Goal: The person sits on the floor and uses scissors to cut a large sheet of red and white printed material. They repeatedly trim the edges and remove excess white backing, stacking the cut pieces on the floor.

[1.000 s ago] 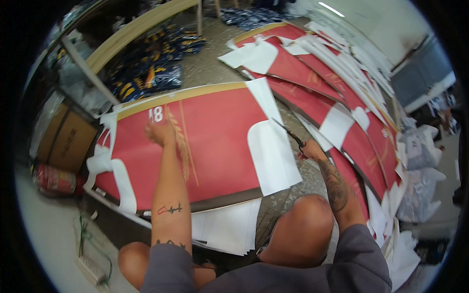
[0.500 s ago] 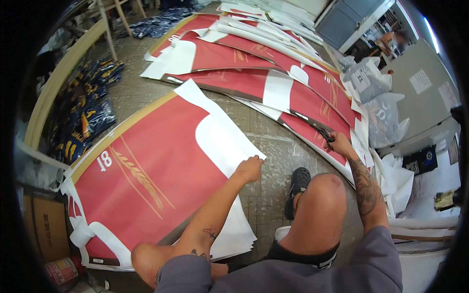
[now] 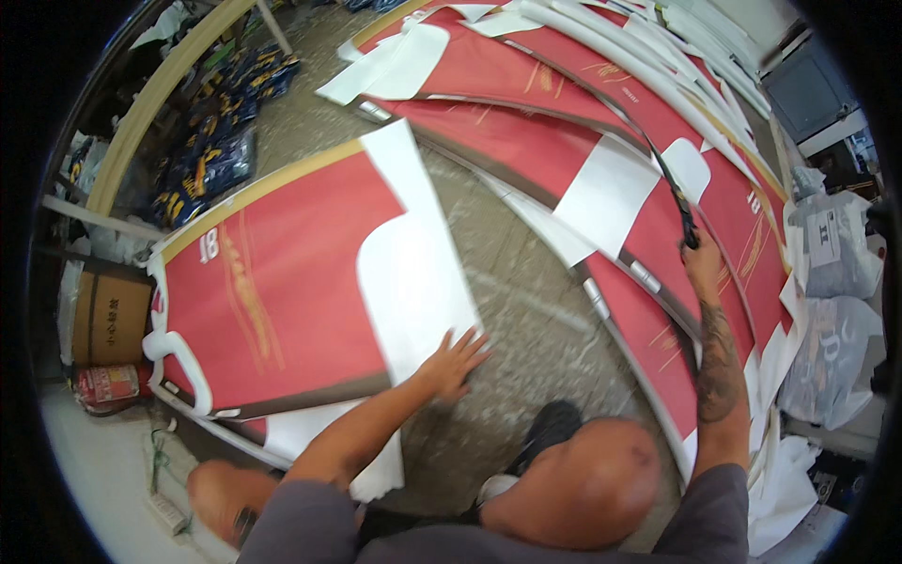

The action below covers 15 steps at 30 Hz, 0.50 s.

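Note:
My left hand (image 3: 451, 362) lies with fingers spread at the lower right edge of a red-and-white printed sheet (image 3: 301, 273) with a gold band, stacked on other sheets on the floor. My right hand (image 3: 702, 252) grips long black scissors (image 3: 684, 202), held pointing away from me over a fanned pile of similar red printed sheets (image 3: 517, 141) on the right.
Bagged dark garments (image 3: 216, 160) lie at back left beside a wooden frame (image 3: 164, 85). A cardboard box (image 3: 111, 320) and a red cylinder (image 3: 99, 385) sit at left. Plastic bags (image 3: 832, 244) stand at right, near a grey door (image 3: 803, 80). My bent knees are below.
My left hand has moved from the sheet's printed middle to its right edge, and its fingers have spread. My right hand with the scissors has moved rightward and up over the fanned pile.

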Tool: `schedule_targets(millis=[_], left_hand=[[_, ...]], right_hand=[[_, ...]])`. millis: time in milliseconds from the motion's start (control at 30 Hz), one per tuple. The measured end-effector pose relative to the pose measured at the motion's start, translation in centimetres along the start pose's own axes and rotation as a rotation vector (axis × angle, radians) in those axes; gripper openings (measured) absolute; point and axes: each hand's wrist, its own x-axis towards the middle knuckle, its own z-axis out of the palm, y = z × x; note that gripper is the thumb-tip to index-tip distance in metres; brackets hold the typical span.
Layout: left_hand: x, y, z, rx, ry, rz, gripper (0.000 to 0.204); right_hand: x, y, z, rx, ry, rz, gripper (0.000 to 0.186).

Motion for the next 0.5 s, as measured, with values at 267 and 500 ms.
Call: schedule_targets(millis=[267,500], left_hand=[[-1.1,7.3,1.0,-0.153,-0.217,-0.143,0.068],[7.1,9.2,0.8,-0.159,0.048,-0.389,0.066]], right_hand=[[19.9,2.7,7.6,-0.074,0.319,-0.096,0.025],[26.4,6.3,12.9,-0.115,0.128,-0.118,0.031]])
